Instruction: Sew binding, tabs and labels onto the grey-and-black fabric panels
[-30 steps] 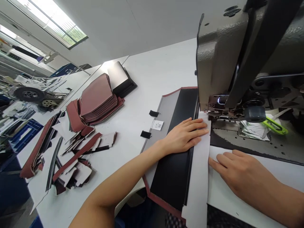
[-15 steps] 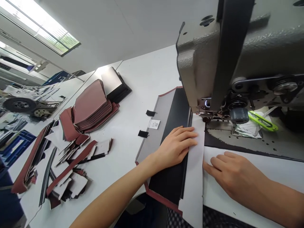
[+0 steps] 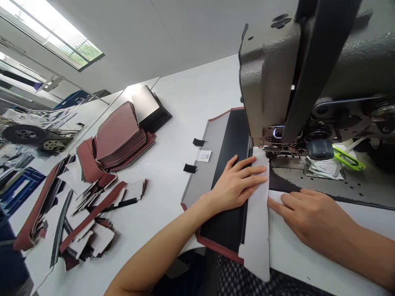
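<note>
A black panel (image 3: 226, 164) with a maroon edge and a grey mesh border lies flat under my left hand (image 3: 237, 185), its fingers spread across the panel and pressing on a white strip (image 3: 257, 222). The strip runs along the panel's edge up to the presser foot (image 3: 271, 144) of a grey sewing machine (image 3: 271, 70). My right hand (image 3: 308, 218) rests beside the strip on the white table, fingertips at the strip's edge. The needle is hidden behind the machine's parts.
Stacks of maroon and black cut pieces (image 3: 120, 135) and loose scraps (image 3: 89, 222) cover the table's left side. Green snips (image 3: 348, 159) and paper slips (image 3: 325, 168) lie on the machine bed. Black tabs (image 3: 199, 142) and a small label (image 3: 204, 156) sit on the grey border.
The panel and white strip have slid toward the presser foot, bringing the strip's lower end into view. My left fingers have spread wider, and both hands have moved with the work.
</note>
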Tool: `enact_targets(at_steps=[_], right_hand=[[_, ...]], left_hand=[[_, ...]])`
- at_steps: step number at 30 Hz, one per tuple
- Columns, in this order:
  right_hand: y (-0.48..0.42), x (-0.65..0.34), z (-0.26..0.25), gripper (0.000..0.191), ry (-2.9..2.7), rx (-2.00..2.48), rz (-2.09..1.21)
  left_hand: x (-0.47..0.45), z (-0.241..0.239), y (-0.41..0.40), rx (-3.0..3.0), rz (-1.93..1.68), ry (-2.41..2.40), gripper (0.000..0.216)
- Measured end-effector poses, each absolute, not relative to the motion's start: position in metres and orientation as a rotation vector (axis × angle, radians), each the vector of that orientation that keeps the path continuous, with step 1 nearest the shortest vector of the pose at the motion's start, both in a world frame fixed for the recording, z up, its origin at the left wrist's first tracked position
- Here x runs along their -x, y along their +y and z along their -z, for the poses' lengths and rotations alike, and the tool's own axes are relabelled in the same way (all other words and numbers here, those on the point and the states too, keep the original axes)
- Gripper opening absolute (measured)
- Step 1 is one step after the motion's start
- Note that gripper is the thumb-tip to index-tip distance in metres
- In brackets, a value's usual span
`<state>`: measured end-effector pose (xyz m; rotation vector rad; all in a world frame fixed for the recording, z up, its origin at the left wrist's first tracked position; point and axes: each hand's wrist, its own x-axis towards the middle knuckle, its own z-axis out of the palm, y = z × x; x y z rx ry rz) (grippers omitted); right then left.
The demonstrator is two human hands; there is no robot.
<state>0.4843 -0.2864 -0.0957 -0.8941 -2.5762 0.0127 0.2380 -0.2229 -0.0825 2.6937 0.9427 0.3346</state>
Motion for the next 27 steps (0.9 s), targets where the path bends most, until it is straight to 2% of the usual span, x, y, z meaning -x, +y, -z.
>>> enact_targets(at_steps=[11,16,23,27], right_hand=[[-0.266,-0.491,0.092,0.041,-2.645,1.06,0.186],[-0.259,-0.496,0.092,0.037,-2.63,1.004,0.249],[-0.298,-0.482,0.086,0.029,-2.609,0.864,0.02],[-0.314,-0.48,0.089,0.041,-2.577,0.888,0.002]], left_hand=[[-0.248,0.087,-0.177,-2.709,-0.293,0.938,0.034],[-0.251,0.081,-0.178,-2.7,-0.307,0.93,0.036],[-0.244,0.071,-0.219,-2.636,-0.423,0.832,0.031],[-0.243,0.078,-0.23,-2.693,-0.529,0.837,0.029]])
